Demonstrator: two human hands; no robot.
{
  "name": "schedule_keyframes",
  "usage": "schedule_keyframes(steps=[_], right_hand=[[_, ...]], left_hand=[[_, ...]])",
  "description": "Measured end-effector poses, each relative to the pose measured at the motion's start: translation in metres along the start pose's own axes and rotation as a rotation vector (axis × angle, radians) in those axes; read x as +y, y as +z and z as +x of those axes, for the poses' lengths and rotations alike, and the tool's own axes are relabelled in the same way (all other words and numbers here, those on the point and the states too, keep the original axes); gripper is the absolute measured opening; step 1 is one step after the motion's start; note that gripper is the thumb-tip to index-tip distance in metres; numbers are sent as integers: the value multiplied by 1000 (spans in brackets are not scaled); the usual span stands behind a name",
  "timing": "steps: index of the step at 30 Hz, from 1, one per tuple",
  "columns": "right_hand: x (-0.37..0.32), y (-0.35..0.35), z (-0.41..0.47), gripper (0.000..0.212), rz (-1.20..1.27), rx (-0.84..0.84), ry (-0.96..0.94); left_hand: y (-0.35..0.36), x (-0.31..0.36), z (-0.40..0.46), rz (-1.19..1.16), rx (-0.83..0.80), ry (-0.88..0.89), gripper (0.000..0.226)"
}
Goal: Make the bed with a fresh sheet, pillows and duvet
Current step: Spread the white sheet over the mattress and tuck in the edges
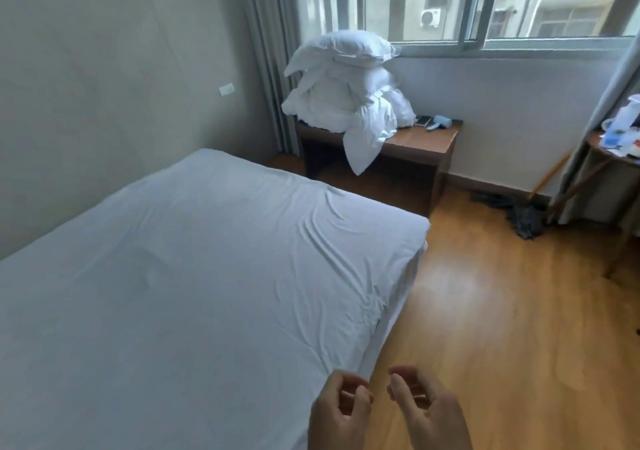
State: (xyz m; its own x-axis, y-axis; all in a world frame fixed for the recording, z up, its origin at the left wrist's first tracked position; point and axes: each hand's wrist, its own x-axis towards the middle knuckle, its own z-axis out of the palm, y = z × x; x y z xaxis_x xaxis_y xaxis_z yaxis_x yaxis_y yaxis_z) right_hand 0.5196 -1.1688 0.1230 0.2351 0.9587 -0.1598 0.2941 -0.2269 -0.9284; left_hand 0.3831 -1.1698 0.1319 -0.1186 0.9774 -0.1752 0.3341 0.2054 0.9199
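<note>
daylight from a wide window (485, 2) falls across a small room with a wooden floor (502, 311). a bed (398, 325) fills the left half, covered with a white sheet (190, 276) that lies flat apart from wrinkles near the foot corner. both hands hang low at the bottom edge, over the bed's near side edge: the left hand (341, 411) above the sheet, the right hand (426, 411) just off it above the floor. each grip is loosely curled and holds nothing, fingers apart from the sheet. well apart from them, on a low wooden worktop (426, 141) under the window, sits a heap of white bedding (346, 103) with a pillow (349, 45) on top; one corner of the bedding droops over the worktop's front. how many pieces make up the heap cannot be told. a phone (422, 120) and a pale blue object (441, 122) lie beside the heap. a mop (526, 221) leans in the far corner, and a cluttered round table (595, 144) is cut off at right. open floor runs between bed and worktop.
</note>
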Motion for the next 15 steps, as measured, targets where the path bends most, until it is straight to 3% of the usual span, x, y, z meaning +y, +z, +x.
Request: schedule_keyframes(steps=[6,9,15], right_hand=[[-42,-44,163,40,-33,-141,-144],[-39,-46,222,41,-36,-295,-128],[7,-52,349,16,-131,-459,-38]], left_hand=[[68,83,104,-141,209,-18,15],[93,89,152,-102,236,-98,32],[170,72,276,-99,254,-244,28]])
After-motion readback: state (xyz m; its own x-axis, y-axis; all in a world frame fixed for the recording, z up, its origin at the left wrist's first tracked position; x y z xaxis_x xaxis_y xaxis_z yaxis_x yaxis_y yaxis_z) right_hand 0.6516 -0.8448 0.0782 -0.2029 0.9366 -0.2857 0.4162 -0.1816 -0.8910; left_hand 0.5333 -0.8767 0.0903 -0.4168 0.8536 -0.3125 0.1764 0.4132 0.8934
